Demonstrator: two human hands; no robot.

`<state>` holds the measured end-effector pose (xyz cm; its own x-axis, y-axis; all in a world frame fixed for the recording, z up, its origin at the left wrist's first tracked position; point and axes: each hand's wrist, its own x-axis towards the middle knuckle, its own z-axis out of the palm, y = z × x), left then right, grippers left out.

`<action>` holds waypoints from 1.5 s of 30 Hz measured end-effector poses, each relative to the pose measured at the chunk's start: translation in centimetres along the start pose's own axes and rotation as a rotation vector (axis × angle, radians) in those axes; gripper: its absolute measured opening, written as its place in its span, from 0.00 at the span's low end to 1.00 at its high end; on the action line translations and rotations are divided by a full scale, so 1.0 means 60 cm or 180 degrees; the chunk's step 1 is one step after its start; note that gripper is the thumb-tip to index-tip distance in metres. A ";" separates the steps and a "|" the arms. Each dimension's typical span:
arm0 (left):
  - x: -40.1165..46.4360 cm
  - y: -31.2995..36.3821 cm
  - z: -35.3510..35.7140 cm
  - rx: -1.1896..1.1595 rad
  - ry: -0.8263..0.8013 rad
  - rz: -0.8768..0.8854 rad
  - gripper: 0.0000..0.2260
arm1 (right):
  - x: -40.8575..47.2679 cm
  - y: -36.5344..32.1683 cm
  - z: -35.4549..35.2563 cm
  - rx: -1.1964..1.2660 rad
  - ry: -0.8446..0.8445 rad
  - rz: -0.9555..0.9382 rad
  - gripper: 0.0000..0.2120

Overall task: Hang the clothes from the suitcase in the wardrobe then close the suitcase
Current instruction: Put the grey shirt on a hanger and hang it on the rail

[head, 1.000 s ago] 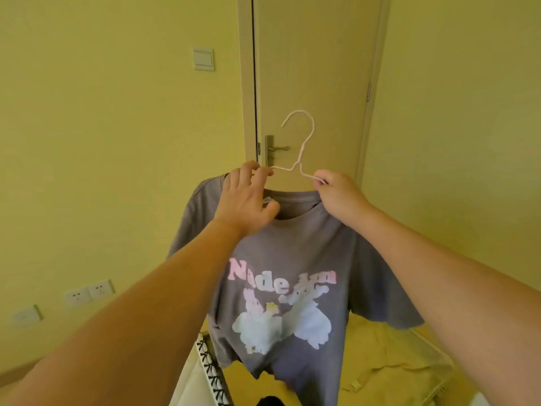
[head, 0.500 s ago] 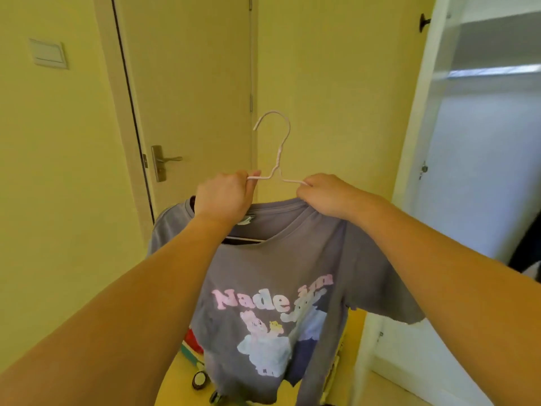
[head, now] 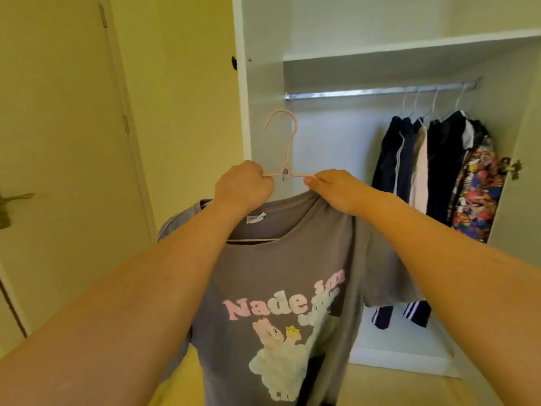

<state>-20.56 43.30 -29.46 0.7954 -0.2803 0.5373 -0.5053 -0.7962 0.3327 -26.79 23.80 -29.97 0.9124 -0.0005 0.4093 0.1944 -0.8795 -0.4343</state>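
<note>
A grey T-shirt [head: 281,268] with pink lettering and a cartoon print hangs on a pale pink hanger [head: 288,142] held up in front of me. My left hand [head: 243,187] grips the hanger's left shoulder. My right hand [head: 336,190] pinches the hanger's right shoulder together with the shirt's collar. The hook points up, to the left of and below the wardrobe rail [head: 351,93]. The open white wardrobe [head: 263,83] fills the right half of the view. The suitcase is out of sight.
Several dark garments [head: 409,162] and a colourful patterned one [head: 477,189] hang at the rail's right end; its left part is bare. A shelf [head: 409,46] sits above the rail. A closed door [head: 58,142] with a handle stands at the left.
The view has swung right from the door to the open wardrobe. The shirt on its hanger travelled along in both hands, and my left hand closed round the hanger.
</note>
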 end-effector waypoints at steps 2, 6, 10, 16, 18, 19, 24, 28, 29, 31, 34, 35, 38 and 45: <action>0.009 0.046 0.023 -0.0432 -0.0258 0.0101 0.13 | -0.013 0.035 -0.022 -0.0030 0.0033 0.0050 0.22; 0.034 0.165 0.101 -0.1166 -0.0451 0.0220 0.25 | -0.041 0.135 -0.075 0.0067 0.0143 0.0314 0.18; 0.077 0.259 0.176 -0.1047 -0.0291 0.0127 0.29 | -0.044 0.241 -0.128 0.0227 0.0126 0.0598 0.10; 0.173 0.347 0.268 -0.0950 -0.0023 0.0271 0.24 | -0.021 0.382 -0.174 0.0110 0.0323 0.0753 0.20; 0.203 0.355 0.286 -0.0995 0.0040 0.0363 0.25 | -0.018 0.420 -0.172 0.0003 0.0394 0.0859 0.24; 0.223 0.357 0.295 -0.1025 0.0078 0.0396 0.25 | -0.016 0.438 -0.173 -0.0036 0.0459 0.0933 0.24; 0.343 0.355 0.364 -0.1173 0.0127 0.0525 0.24 | 0.047 0.518 -0.176 -0.0843 0.0817 0.0871 0.21; 0.435 0.366 0.427 -0.1364 -0.0059 0.0505 0.25 | 0.103 0.560 -0.193 -0.1272 0.0636 0.1036 0.21; 0.466 0.373 0.434 -0.1341 -0.0135 0.0471 0.25 | 0.122 0.567 -0.210 -0.1383 0.0546 0.1133 0.21; 0.503 0.379 0.431 -0.1102 -0.0150 0.0431 0.24 | 0.142 0.558 -0.230 -0.1473 0.0413 0.1211 0.20; 0.570 0.399 0.387 -0.0611 -0.0212 0.0288 0.25 | 0.179 0.522 -0.274 -0.1490 0.0372 0.1251 0.19; 0.580 0.400 0.375 -0.0509 -0.0266 0.0187 0.26 | 0.183 0.507 -0.280 -0.1473 0.0386 0.1236 0.19; 0.640 0.418 0.315 -0.0618 -0.0440 0.0004 0.26 | 0.210 0.467 -0.325 -0.1348 0.0576 0.1293 0.20; 0.714 0.430 0.244 -0.1706 -0.0845 -0.0052 0.21 | 0.229 0.408 -0.391 -0.1172 0.0735 0.1329 0.19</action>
<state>5.37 2.89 -9.23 0.8261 -0.4496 0.3398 -0.5358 -0.4395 0.7210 -17.96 -8.89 -16.16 0.7749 -0.4484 0.4455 -0.3387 -0.8896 -0.3063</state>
